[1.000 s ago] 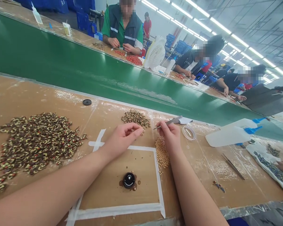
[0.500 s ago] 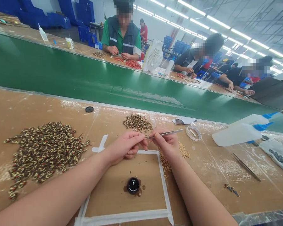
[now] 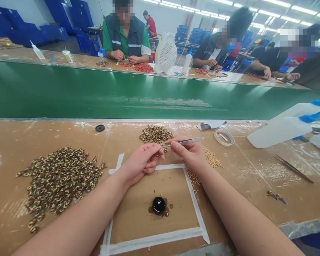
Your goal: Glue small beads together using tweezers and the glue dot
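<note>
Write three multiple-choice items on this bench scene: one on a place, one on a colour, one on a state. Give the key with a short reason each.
1. Where does the small black cap sit?
A. inside the white tape frame
B. on the green belt
C. beside the white fan

2. What colour is the conveyor belt?
A. blue
B. green
C. grey

3. How is the pair of tweezers held?
A. lying loose on the bench
B. pinched in the right hand, tips toward the left hand
C. gripped by a co-worker

Key: 1 A, the tape lines run around the cap. 2 B, the band behind the bench is green. 3 B, the right fingers close on the tweezers, whose tips meet the left fingertips.
</note>
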A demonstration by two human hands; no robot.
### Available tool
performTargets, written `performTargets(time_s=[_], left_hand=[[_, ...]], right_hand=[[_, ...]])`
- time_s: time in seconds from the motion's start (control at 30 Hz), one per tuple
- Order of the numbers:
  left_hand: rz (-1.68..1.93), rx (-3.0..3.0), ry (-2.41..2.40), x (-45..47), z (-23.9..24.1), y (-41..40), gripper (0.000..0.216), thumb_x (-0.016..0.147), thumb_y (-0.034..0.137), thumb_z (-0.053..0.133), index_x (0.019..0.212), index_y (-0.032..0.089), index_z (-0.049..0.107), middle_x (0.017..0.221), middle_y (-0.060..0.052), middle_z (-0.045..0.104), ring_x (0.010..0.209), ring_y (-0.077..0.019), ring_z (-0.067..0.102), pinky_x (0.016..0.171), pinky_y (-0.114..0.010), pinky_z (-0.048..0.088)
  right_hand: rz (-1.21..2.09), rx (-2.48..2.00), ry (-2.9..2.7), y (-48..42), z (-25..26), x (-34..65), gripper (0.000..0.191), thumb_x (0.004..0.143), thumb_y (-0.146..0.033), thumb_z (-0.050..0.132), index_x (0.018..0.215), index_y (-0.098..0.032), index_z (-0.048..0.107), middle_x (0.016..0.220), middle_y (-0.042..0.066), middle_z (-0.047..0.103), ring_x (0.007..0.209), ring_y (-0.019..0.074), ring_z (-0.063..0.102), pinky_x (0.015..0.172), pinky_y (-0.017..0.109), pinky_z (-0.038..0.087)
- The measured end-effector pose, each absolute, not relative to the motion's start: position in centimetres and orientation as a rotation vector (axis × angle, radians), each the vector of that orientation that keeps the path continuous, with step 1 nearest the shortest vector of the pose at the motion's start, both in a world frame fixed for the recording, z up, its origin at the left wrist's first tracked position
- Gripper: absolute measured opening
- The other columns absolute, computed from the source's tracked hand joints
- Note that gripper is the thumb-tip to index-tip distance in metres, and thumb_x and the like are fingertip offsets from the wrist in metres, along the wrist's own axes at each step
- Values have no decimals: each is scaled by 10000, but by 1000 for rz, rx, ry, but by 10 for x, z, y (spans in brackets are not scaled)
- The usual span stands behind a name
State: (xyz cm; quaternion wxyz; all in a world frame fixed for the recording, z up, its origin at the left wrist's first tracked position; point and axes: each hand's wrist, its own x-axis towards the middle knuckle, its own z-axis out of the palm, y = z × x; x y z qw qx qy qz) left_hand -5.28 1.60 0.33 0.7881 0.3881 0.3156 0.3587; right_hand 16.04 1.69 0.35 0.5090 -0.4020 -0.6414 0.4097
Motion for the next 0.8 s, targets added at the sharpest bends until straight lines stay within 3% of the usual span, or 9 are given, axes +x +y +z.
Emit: performTargets(time_s=[0.17, 0.8], left_hand=[[769, 853, 650, -52, 2, 17, 325, 948, 461, 785, 893, 158, 682, 853, -6, 661, 455, 5, 273, 409, -129, 172], [765, 874, 663, -51, 3, 16, 312, 993, 450, 749, 912, 161, 662, 853, -3, 660, 455, 2, 275, 409, -124, 187]], right_hand=[[1087, -917, -1464, 19, 1, 159, 353, 980, -533, 755, 878, -202, 824, 657, -12, 607, 535, 88, 459, 498, 280, 332], [972, -938, -1511, 16, 4, 157, 273, 954, -463, 778, 910, -200, 836, 644, -4, 637, 637, 128, 570, 522, 281, 388]])
